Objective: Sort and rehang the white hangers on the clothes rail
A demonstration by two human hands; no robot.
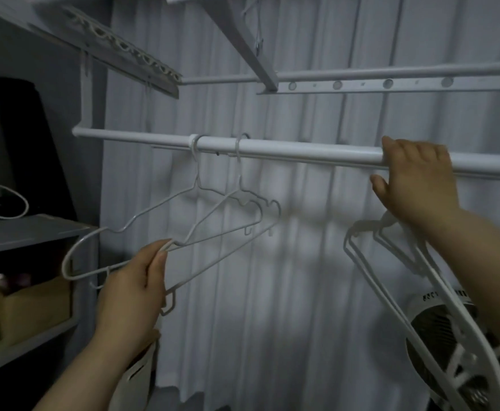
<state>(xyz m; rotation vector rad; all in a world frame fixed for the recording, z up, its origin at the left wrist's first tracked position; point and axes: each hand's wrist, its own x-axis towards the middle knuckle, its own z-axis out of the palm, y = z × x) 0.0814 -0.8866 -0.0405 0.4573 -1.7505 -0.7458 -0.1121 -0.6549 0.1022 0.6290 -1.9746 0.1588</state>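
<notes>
Clothes rail: smooth white round tube, running level across the view, in front of a pale pleated curtain.

Wire hangers: two, thin white coated wire, notched shoulders with small hooks on the lower bar. Both hang by their hooks from the rail left of centre, one just beside the other, tilted down to the left.

Left hand: thumb and fingers pinched closed on the lower left wire end of the nearer hanger, where shoulder and bar meet; the second hanger's rounded end juts out left of the hand.

Right hand: fingers curled over the top of the rail, thumb spread apart below it; grip loose, palm against the tube.

Plastic hangers: a bunch of thicker, flat white ones, hanging below the right wrist, slanting down to the right; hooks hidden behind the hand, so how they are held cannot be told.

Fan: white round grille, lower right, partly behind the plastic hangers.

Shelf unit: grey, at left, holding a cardboard box.

Upper drying rack bar: white, flat, pierced with round holes.
</notes>
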